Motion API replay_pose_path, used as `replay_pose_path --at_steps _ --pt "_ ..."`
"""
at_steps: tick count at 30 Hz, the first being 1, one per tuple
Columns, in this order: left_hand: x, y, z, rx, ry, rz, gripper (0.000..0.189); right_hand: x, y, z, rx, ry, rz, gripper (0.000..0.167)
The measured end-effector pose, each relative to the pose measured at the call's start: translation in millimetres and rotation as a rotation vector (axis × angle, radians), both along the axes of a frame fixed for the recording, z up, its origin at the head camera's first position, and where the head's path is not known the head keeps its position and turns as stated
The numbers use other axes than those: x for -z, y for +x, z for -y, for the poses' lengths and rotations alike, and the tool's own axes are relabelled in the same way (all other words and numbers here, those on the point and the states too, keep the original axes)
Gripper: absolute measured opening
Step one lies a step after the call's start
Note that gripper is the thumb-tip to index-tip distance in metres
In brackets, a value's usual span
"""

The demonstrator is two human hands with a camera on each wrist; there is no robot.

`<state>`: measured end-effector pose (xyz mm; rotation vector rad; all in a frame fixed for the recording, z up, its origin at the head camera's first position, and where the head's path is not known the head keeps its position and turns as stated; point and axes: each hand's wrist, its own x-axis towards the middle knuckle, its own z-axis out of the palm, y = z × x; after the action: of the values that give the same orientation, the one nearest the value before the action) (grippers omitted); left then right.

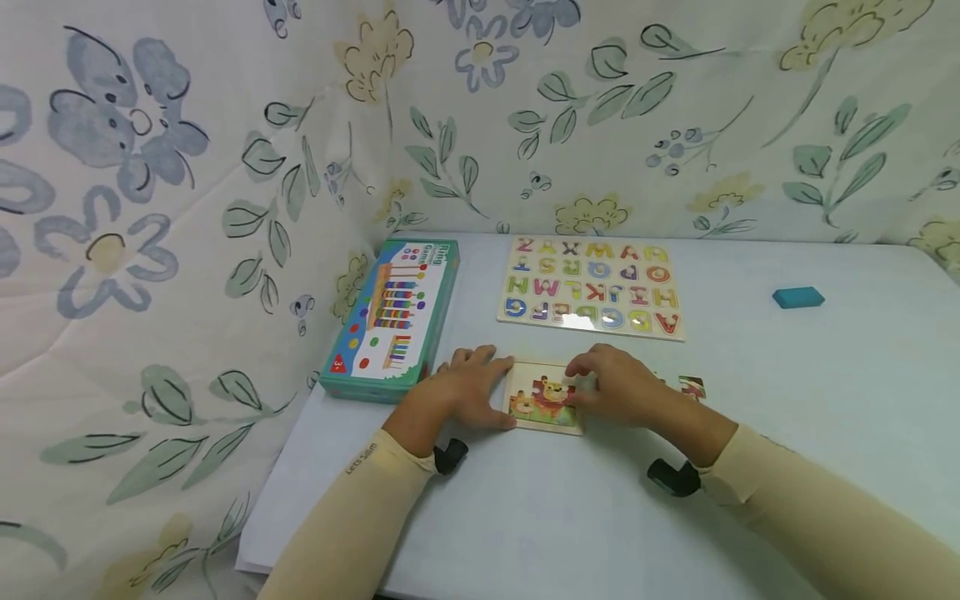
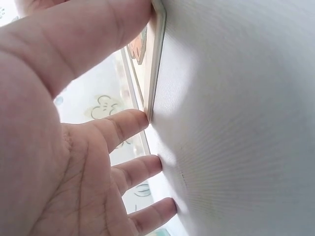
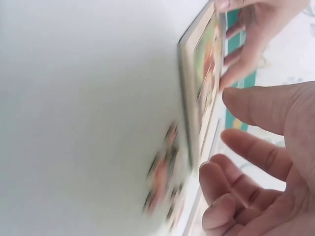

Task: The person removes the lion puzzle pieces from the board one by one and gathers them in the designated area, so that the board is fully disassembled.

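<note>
A small wooden puzzle tray (image 1: 536, 371) lies on the table, with a lion picture (image 1: 553, 392) partly filled in. My left hand (image 1: 471, 390) rests at its left side. The thumb touches the near corner and the index finger the far corner, all fingers extended. Over the tray's right edge hovers my right hand (image 1: 617, 385). In the right wrist view its thumb and index finger stand apart with nothing between them, and the other fingers are bent. Loose puzzle pieces (image 3: 160, 174) lie beside the tray; in the head view, one piece (image 1: 692, 386) shows past the right wrist.
Behind the tray lies an alphabet peg board (image 1: 547, 287). A boxed ring game (image 1: 393, 317) stands at the left, near the floral cloth (image 1: 480, 125). A teal block (image 1: 798, 297) sits at the back right of the white table (image 1: 555, 517).
</note>
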<state>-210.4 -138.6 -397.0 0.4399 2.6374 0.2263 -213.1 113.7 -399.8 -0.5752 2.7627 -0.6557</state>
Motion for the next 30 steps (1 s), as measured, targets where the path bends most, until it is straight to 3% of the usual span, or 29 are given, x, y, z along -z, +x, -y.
replay_pose_path --at_steps 10,20,30 --pt "-0.5 0.4 -0.3 0.012 -0.012 -0.009 0.094 2.4 -2.9 43.4 -0.03 0.101 0.029 0.048" --pt "-1.7 0.0 -0.6 0.001 -0.02 -0.013 0.095 4.0 -0.1 46.9 -0.013 0.044 0.052 0.037" --pt "0.3 -0.3 0.0 0.004 -0.025 -0.018 0.095 7.8 4.8 45.9 -0.031 0.001 -0.033 0.045"
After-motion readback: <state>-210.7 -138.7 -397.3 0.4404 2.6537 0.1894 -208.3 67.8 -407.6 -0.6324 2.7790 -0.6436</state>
